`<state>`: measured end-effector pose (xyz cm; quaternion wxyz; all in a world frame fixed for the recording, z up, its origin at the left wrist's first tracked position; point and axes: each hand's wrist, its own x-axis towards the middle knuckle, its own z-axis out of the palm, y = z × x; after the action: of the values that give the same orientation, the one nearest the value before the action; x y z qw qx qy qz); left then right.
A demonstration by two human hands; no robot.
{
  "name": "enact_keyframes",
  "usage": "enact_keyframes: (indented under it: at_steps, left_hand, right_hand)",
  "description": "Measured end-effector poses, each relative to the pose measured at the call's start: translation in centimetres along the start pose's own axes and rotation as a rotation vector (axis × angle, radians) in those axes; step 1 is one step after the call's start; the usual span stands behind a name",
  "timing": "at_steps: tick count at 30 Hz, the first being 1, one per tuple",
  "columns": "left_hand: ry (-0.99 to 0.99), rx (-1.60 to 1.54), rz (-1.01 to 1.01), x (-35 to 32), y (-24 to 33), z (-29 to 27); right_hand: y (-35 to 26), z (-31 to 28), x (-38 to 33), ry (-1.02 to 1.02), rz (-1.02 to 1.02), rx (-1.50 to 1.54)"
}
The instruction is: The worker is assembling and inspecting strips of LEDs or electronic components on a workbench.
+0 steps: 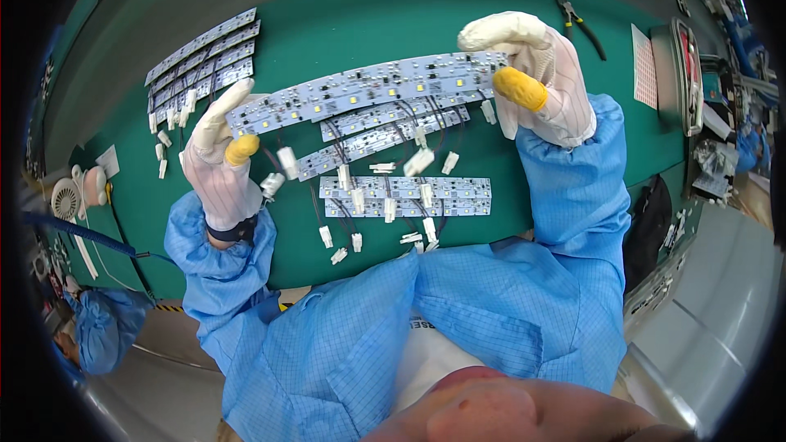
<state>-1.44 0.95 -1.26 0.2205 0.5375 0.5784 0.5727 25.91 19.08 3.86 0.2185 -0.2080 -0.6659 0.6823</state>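
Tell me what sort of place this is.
Probably an electronics assembly workshop: the gloved left hand and right hand hold a long circuit board, more boards with white connectors lie on the green work surface, and pliers lie toward the far right.

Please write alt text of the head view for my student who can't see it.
A person's white-gloved, yellow-thumbed left hand and right hand hold a long, narrow, pale circuit board by its ends above a green tabletop. Similar boards with white plastic connectors lie at centre and upper left; black-and-yellow pliers lie at upper right.
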Motion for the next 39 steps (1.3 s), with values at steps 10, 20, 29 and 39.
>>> enact_keyframes:
  at_steps: [10, 20, 29, 39]
  left_hand:
    - [-0.026, 0.037, -0.203, -0.4, 0.7, 0.0]
    - [-0.138, 0.276, 0.384, -0.1, 2.4, 1.6]
    - [-0.241, 0.389, 0.518, -1.3, 2.2, 1.0]
    - [-0.22, 0.375, 0.568, -1.7, 1.7, 1.4]
  right_hand:
    - [-1.5, -1.6, 0.1, -0.104, 0.212, -0.016]
    - [7.6, -11.6, -4.6, 0.689, 0.402, -1.718]
    - [2.3, 1.4, -1.2, 0.258, -0.062, -0.921]
    - [1.7, 4.7, -0.8, 0.121, -0.027, -1.241]
